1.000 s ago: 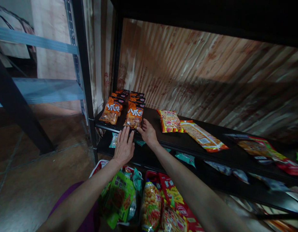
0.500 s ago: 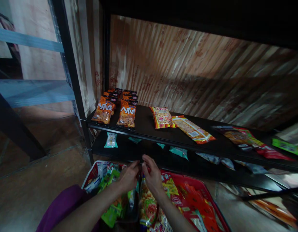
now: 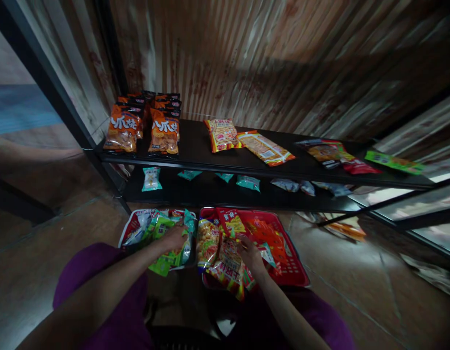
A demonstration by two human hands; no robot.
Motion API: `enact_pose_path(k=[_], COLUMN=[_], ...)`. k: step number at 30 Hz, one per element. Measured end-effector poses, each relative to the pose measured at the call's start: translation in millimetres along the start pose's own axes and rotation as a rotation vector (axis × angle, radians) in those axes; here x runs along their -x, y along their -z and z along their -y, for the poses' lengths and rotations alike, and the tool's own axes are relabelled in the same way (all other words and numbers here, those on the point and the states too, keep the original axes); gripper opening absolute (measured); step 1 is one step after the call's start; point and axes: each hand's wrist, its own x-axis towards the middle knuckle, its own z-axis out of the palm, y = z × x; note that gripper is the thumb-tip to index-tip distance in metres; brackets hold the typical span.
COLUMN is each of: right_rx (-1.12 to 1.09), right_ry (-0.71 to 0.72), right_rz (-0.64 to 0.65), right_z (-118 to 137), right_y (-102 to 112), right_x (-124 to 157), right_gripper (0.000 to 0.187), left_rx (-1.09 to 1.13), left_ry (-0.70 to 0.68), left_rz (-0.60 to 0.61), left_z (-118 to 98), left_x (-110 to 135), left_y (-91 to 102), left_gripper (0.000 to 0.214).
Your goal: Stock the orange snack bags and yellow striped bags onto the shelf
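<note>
Two baskets of snack packets stand on the floor before me. My left hand (image 3: 172, 237) lies on the green packets (image 3: 162, 228) in the left basket (image 3: 127, 229); its fingers curl down among them and I cannot make out a grip. In the red basket (image 3: 295, 272) on the right, my right hand (image 3: 250, 252) rests on a heap of red and yellow packets (image 3: 225, 253), fingers bent into them. On the black shelf (image 3: 195, 148) above, two rows of orange snack packets (image 3: 164, 136) lie at the left end.
More flat packets (image 3: 264, 147) lie along the upper shelf to the right. Small teal packets (image 3: 152, 178) sit on the lower shelf (image 3: 210, 194). A black upright post (image 3: 60, 97) stands at left. Brown tiled floor surrounds the baskets, and my purple-clad knees are below.
Both hands have left the orange packets on the upper shelf and dropped into the baskets on the floor. The view has tilted down and pulled back.
</note>
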Motion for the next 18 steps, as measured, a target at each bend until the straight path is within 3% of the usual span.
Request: enact_pose_path(k=[5, 9, 12, 18], right_rx=[0.049, 0.148, 0.211, 0.263], right_ry=[0.044, 0.15, 0.198, 0.239], right_rz=[0.054, 0.039, 0.082, 0.137], right_z=[-7.3, -8.4, -9.5, -6.4], right_y=[-3.5, -15.1, -18.0, -17.8], right_x=[11.7, 12.6, 5.1, 0.1], right_gripper=[0.025, 0.031, 0.035, 0.037], left_rx=[0.046, 0.162, 0.297, 0.586], left_ry=[0.035, 0.011, 0.024, 0.111], left_rz=[0.025, 0.092, 0.092, 0.114], left_z=[-22.8, -40.6, -42.2, -38.6], left_x=[11.1, 21.6, 21.6, 7.4], left_y=[-18.2, -39.5, -53.9, -94.4], left_gripper=[0.042, 0.041, 0.059, 0.071])
